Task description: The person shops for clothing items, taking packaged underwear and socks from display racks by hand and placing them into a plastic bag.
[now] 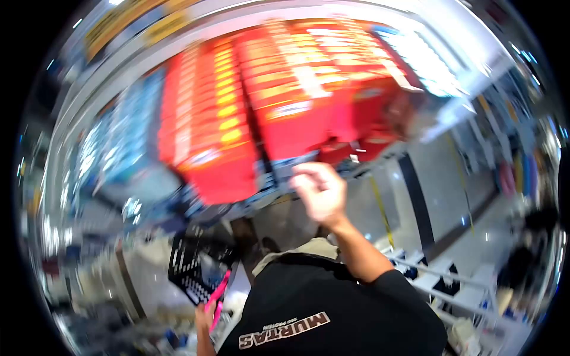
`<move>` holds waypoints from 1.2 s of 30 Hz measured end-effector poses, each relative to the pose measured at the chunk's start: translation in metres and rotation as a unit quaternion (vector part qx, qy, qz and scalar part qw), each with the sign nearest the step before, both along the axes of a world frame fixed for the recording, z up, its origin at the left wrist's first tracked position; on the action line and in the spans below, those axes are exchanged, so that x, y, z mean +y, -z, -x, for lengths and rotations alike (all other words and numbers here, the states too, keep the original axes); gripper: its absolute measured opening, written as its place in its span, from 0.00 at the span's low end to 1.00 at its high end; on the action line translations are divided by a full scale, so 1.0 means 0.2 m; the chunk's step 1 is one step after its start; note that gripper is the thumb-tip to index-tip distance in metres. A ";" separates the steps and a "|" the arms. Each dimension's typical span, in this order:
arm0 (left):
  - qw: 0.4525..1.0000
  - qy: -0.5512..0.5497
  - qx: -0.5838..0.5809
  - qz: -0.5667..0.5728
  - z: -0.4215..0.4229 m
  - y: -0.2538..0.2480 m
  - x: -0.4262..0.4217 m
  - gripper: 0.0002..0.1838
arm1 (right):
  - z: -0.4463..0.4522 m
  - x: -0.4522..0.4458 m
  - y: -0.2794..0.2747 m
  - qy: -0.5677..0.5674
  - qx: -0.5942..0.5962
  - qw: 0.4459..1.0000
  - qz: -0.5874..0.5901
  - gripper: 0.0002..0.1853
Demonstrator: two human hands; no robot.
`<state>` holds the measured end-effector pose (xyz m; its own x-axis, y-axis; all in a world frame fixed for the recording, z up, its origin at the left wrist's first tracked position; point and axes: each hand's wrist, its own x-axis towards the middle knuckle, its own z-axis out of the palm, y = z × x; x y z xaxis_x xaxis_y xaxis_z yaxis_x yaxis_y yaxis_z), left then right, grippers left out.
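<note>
My left hand [205, 314] is low at the left with its fingers closed around the bright pink handle [219, 291] of a black shopping basket [191, 267] with slotted sides. Something pale inside the basket is too blurred to name. My right hand [320, 191] is raised in front of the shelf edge, its fingers loosely apart and nothing visible in them. Just beyond it stand rows of red packets [297, 121] with yellow and white markings, blurred by motion. The hand appears apart from them.
More red packets [222, 166] and blue packets [139, 154] fill the shelf to the left, with white-and-blue packs [418, 59] at the far right. A white rack [442, 276] stands to the right. Grey tiled floor [392, 202] with a dark stripe lies beneath.
</note>
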<state>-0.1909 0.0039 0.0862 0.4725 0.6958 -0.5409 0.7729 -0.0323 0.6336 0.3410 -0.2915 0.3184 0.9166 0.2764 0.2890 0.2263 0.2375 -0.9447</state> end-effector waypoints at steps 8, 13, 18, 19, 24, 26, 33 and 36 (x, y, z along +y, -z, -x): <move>0.952 0.091 -0.098 -0.275 -0.63 -0.36 0.01 0.12 | 0.03 0.25 -0.33 -0.013 -0.089 0.991 -0.102 0.22; 0.926 0.114 -0.317 -0.172 -1.38 -0.71 -0.05 0.12 | 0.07 0.48 -0.31 -0.004 -0.094 0.989 -0.116 0.21; 0.867 0.145 -0.460 -0.122 -1.67 -1.00 -0.10 0.08 | 0.11 0.52 -0.30 -0.025 -0.074 0.996 -0.031 0.18; 0.867 0.137 -0.468 -0.102 -1.68 -1.00 -0.11 0.08 | 0.10 0.52 -0.29 -0.043 -0.059 0.997 -0.025 0.17; 0.855 0.070 -0.511 0.062 -1.68 -0.97 -0.10 0.08 | 0.15 0.48 -0.37 -0.054 -0.056 0.988 -0.131 0.16; 0.843 0.096 -0.521 0.089 -1.67 -1.00 -0.10 0.11 | 0.20 0.42 -0.40 -0.082 -0.030 0.981 -0.170 0.16; 0.764 0.220 -0.561 0.230 -1.70 -1.21 -0.33 0.17 | 0.33 0.35 -0.20 -0.134 0.177 0.950 -0.219 0.18; 0.774 0.244 -0.540 0.224 -1.71 -1.14 -0.42 0.13 | 0.37 0.33 -0.04 -0.135 0.270 0.923 -0.237 0.21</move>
<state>0.1512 -0.0808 0.3145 0.9646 0.1489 0.2175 -0.2502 0.2571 0.9334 0.2679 -0.2260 0.3265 0.8785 0.4757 -0.0434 -0.3757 0.6320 -0.6778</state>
